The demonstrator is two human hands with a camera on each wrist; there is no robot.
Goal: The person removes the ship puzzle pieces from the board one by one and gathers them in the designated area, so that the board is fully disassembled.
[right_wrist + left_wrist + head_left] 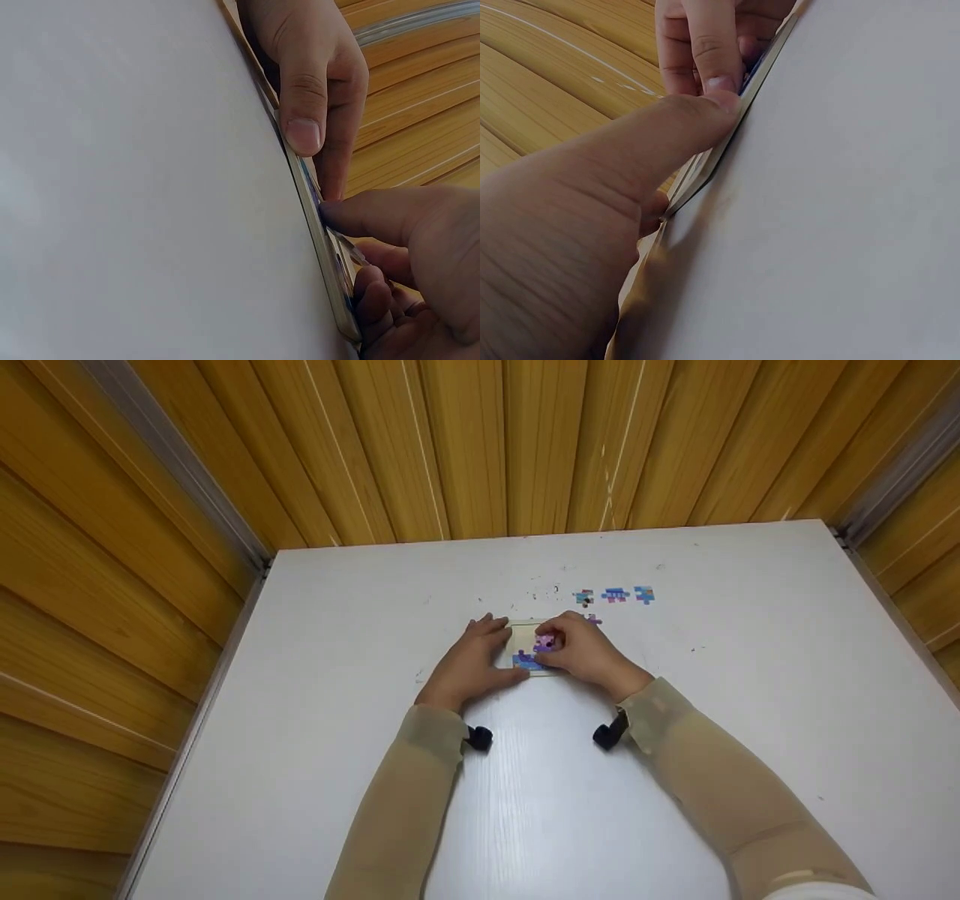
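Note:
A small pale wooden puzzle tray (523,637) lies on the white table, with blue and purple jigsaw pieces (527,661) fitted along its near side. My left hand (469,660) holds the tray at its left, thumb on the near rim and fingers at the far left corner. Over the tray's right part, my right hand (585,654) pinches a pink and purple puzzle piece (544,643) between thumb and fingers. That piece looks tilted in the right wrist view, where the tray rim (319,247) shows edge-on. Fingers hide part of the piece and the tray's right side.
Beyond the right hand lie three loose puzzle pieces in a row, among them a purple one (616,595) and a blue one (644,594). Another purple piece (593,619) peeks out behind that hand. Wood-look panels (465,450) stand behind the table (337,697).

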